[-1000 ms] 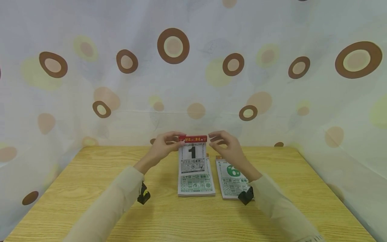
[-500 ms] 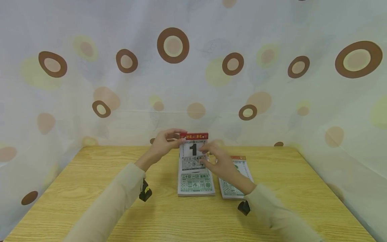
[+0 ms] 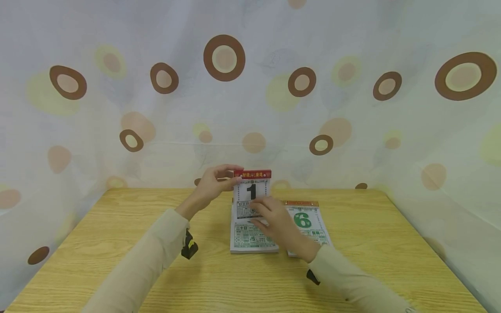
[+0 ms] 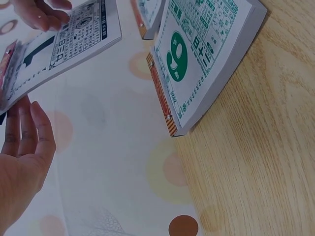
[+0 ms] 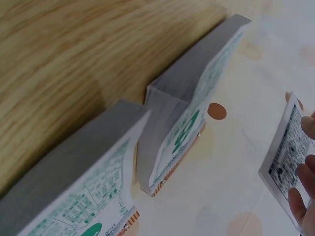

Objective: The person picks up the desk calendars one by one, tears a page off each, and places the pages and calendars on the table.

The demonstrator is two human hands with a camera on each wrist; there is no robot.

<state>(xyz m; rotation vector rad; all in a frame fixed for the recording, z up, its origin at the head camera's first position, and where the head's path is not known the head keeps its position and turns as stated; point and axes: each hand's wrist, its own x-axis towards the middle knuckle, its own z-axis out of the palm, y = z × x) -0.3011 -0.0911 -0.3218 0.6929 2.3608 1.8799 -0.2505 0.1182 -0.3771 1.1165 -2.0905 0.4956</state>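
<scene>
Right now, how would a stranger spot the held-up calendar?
On the wooden table lie a left calendar and a right calendar. Above the left one, the left grip holds a raised calendar. It alone has a big black 1 under a red strip; the others show green print.

This is a small, screened-off nook, apparently indoors; whether it belongs to a home, an office or a studio cannot be told. Beyond the left hand and the right hand, a pale curtain printed with brown rings and soft dots hangs lightly creased, also enclosing both sides. Below the hands, a wood-grain surface reaches back to it.
</scene>
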